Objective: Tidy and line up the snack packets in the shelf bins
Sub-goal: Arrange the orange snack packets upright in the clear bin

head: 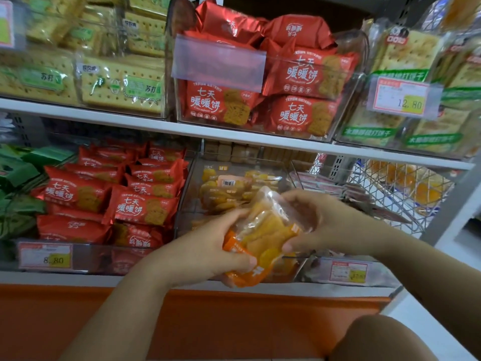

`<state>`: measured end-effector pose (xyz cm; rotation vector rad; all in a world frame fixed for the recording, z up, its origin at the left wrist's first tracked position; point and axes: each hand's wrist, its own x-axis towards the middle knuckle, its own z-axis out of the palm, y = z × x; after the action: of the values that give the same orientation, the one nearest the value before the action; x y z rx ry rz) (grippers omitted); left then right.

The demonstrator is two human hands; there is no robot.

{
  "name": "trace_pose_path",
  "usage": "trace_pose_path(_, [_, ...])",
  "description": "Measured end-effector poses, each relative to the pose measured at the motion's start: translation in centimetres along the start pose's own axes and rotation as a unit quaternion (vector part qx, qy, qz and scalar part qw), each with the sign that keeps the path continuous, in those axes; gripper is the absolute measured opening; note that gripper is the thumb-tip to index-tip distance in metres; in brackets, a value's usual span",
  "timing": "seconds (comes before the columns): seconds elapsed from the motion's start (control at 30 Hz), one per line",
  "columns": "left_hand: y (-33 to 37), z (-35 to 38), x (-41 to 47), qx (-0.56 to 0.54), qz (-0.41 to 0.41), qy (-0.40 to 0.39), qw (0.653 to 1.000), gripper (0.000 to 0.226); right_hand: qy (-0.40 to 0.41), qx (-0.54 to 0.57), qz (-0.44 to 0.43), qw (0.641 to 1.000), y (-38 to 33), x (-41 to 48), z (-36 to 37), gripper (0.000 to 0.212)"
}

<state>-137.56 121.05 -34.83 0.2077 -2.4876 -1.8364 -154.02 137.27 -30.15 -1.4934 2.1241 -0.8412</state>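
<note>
Orange-edged packet of yellow slices, held just before the clear bin: gripped low by the left hand, pinched on top by the right hand. Best flattened, label forward, then slid in beside matching packets.

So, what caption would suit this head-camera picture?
Left hand and right hand hold an orange-yellow snack packet before a clear shelf bin.

even, fairly bright shop light, soft glare on the clear bins, blur and bending toward the edges.
</note>
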Motion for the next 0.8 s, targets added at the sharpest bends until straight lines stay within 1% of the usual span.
trace_pose_path(0.07, [0.0, -0.4, -0.5, 0.03, -0.005, 0.009, 0.999, 0.065, -0.025, 0.018, -0.007, 1.0, 0.4, 0.2, 0.8, 0.061])
trace_pose_path(0.13, [-0.2, -0.8, -0.8, 0.037, -0.009, 0.038, 0.999, 0.06, -0.026, 0.033, -0.023, 0.999, 0.3, 0.5, 1.3, 0.062])
trace_pose_path(0.2, [-0.6, -1.0, -0.8, 0.049, 0.003, 0.065, 0.997, 0.052, -0.033, 0.07, -0.049, 0.996, 0.3, 1.1, 2.0, 0.063])
trace_pose_path(0.33, [-1.0, -1.1, 0.2, 0.13, 0.038, 0.148, 0.98, 0.043, -0.037, 0.117, -0.09, 0.988, 0.9, 3.0, 2.8, 0.05])
trace_pose_path(0.43, [-1.1, -1.4, 0.9, 0.161, 0.081, 0.21, 0.961, 0.051, -0.015, 0.192, -0.109, 0.975, 1.4, 4.2, 2.7, 0.052])
trace_pose_path(0.53, [-1.1, -1.7, 1.4, 0.113, 0.1, 0.247, 0.957, 0.058, -0.022, 0.222, -0.144, 0.964, 1.5, 5.0, 2.1, 0.061])
trace_pose_path(0.6, [-0.9, -1.5, 1.8, 0.107, 0.102, 0.262, 0.954, 0.061, -0.025, 0.232, -0.149, 0.961, 1.7, 5.3, 1.6, 0.058])
trace_pose_path(0.67, [-0.8, -0.8, 2.7, 0.12, 0.114, 0.281, 0.945, 0.061, 0.007, 0.247, -0.146, 0.958, 2.2, 5.4, 1.4, 0.051])
trace_pose_path(0.73, [-0.6, -0.5, 4.0, 0.132, 0.127, 0.299, 0.936, 0.061, 0.061, 0.27, -0.144, 0.95, 3.0, 5.3, 1.1, 0.046])
trace_pose_path(0.8, [-0.8, -0.9, 5.8, 0.118, 0.125, 0.299, 0.939, 0.058, 0.121, 0.284, -0.131, 0.942, 4.0, 5.1, 0.9, 0.041])
